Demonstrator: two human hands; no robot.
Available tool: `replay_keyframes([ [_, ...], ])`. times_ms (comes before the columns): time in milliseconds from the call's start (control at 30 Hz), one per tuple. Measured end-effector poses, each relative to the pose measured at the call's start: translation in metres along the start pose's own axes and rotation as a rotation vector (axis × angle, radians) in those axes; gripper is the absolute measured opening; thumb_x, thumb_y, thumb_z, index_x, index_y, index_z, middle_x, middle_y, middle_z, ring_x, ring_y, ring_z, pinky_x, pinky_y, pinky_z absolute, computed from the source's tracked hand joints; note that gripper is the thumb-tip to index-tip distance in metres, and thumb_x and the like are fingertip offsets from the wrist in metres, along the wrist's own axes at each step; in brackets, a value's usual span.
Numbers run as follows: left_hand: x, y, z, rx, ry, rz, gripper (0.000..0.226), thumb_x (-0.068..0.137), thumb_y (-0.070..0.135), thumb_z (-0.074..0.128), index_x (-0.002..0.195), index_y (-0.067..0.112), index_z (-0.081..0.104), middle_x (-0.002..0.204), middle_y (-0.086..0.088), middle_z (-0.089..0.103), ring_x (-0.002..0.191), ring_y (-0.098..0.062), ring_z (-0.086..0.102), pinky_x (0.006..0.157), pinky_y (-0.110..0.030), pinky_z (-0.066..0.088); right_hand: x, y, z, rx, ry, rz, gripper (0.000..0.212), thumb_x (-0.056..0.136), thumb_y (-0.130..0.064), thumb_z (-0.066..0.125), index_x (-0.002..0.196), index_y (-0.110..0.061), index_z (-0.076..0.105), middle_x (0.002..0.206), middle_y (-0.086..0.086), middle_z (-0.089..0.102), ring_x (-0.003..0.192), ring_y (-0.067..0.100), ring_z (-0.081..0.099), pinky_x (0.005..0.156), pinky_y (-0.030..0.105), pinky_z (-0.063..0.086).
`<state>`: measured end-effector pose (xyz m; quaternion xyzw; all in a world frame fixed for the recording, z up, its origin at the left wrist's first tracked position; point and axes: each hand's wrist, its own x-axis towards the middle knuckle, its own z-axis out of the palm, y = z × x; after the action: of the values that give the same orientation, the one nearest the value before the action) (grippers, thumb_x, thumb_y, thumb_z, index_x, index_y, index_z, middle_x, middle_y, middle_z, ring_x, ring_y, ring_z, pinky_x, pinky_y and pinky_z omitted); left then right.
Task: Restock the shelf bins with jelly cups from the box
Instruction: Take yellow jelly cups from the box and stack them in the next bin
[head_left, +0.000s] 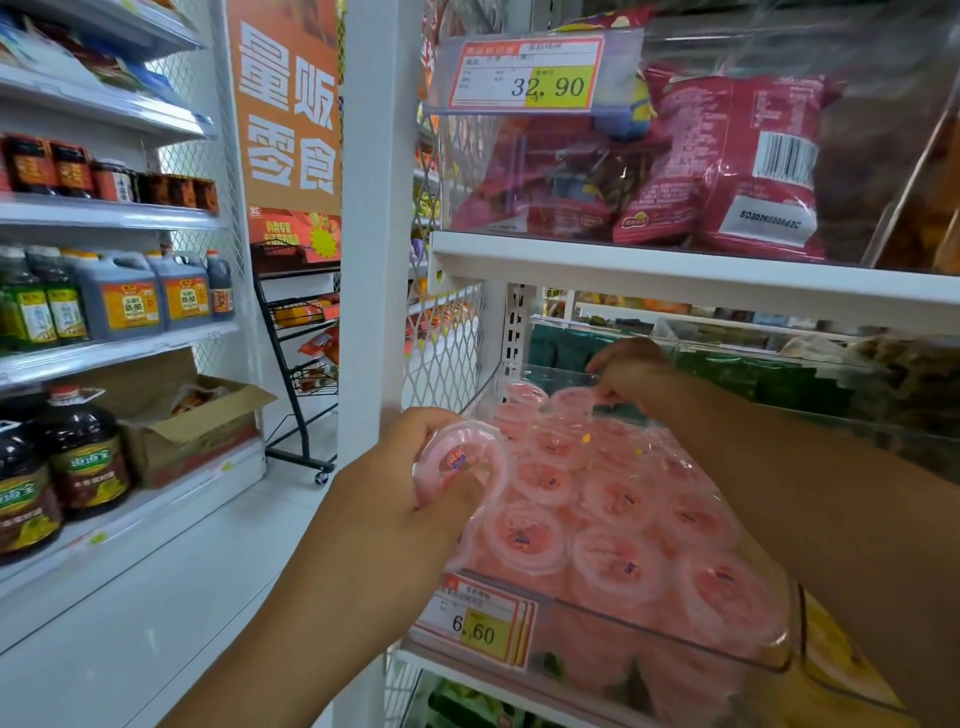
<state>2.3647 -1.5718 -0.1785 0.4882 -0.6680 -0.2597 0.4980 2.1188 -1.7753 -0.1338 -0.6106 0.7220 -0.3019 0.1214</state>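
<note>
A clear shelf bin (649, 631) in front of me is packed with several pink jelly cups (613, 564), lids facing me. My left hand (395, 483) grips one pink jelly cup (462, 460) at the bin's left edge, with fingers curled round its rim and the thumb on its lid. My right hand (631, 374) reaches deep into the bin and pinches the rim of a pink jelly cup at the back (571, 402). The supply box is not in view.
A white shelf board (675, 273) sits just above the bin, carrying red snack bags (737, 166). A white upright post (371, 260) stands left of the bin. Green packets (727, 374) fill the neighbouring bin. Sauce and oil bottles (83, 452) line the left shelves beside an open cardboard carton (197, 421).
</note>
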Motion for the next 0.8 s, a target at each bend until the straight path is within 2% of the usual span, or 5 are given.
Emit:
replay_keyframes([
  [300, 0.01, 0.012, 0.004, 0.039, -0.04, 0.029, 0.021, 0.092, 0.04, 0.057, 0.111, 0.048, 0.052, 0.085, 0.021, 0.065, 0.073, 0.01, 0.062, 0.057, -0.001, 0.041, -0.034, -0.026, -0.025, -0.178, -0.052, -0.242, 0.029, 0.09, -0.012, 0.063, 0.119, -0.018, 0.065, 0.129, 0.002, 0.059, 0.115, 0.022, 0.057, 0.1, 0.032, 0.047],
  [400, 0.026, 0.018, 0.012, -0.032, -0.049, -0.011, 0.035, 0.091, 0.037, 0.062, 0.12, 0.047, 0.046, 0.092, 0.013, 0.062, 0.065, -0.004, 0.067, 0.054, -0.012, 0.051, -0.076, -0.041, -0.056, 0.391, -0.513, -0.276, 0.02, 0.093, -0.011, 0.059, 0.112, -0.015, 0.065, 0.123, 0.015, 0.064, 0.103, 0.023, 0.064, 0.088, 0.032, 0.055],
  [500, 0.042, 0.021, 0.019, -0.037, -0.036, -0.051, 0.046, 0.086, 0.04, 0.068, 0.125, 0.044, 0.045, 0.096, 0.01, 0.063, 0.066, -0.006, 0.067, 0.052, -0.017, 0.051, -0.115, -0.047, -0.071, 0.532, -0.817, -0.349, 0.033, 0.083, -0.017, 0.061, 0.115, -0.009, 0.065, 0.113, 0.018, 0.068, 0.09, 0.023, 0.068, 0.078, 0.032, 0.058],
  [667, 0.053, 0.022, 0.031, -0.007, -0.051, -0.04, 0.049, 0.085, 0.037, 0.069, 0.125, 0.042, 0.041, 0.09, 0.014, 0.059, 0.07, 0.0, 0.064, 0.06, -0.024, 0.052, -0.12, -0.043, -0.055, 0.468, -0.53, -0.356, 0.019, 0.083, 0.003, 0.067, 0.102, 0.0, 0.069, 0.098, 0.021, 0.071, 0.075, 0.023, 0.067, 0.068, 0.027, 0.059],
  [800, 0.05, 0.017, 0.028, -0.064, -0.113, -0.034, 0.058, 0.084, 0.028, 0.068, 0.13, 0.045, 0.037, 0.108, 0.02, 0.053, 0.079, 0.003, 0.059, 0.061, -0.02, 0.046, -0.072, -0.025, -0.059, 0.079, -0.125, -0.218, 0.014, 0.087, -0.015, 0.069, 0.099, -0.009, 0.071, 0.091, 0.007, 0.071, 0.075, 0.017, 0.066, 0.07, 0.024, 0.056],
])
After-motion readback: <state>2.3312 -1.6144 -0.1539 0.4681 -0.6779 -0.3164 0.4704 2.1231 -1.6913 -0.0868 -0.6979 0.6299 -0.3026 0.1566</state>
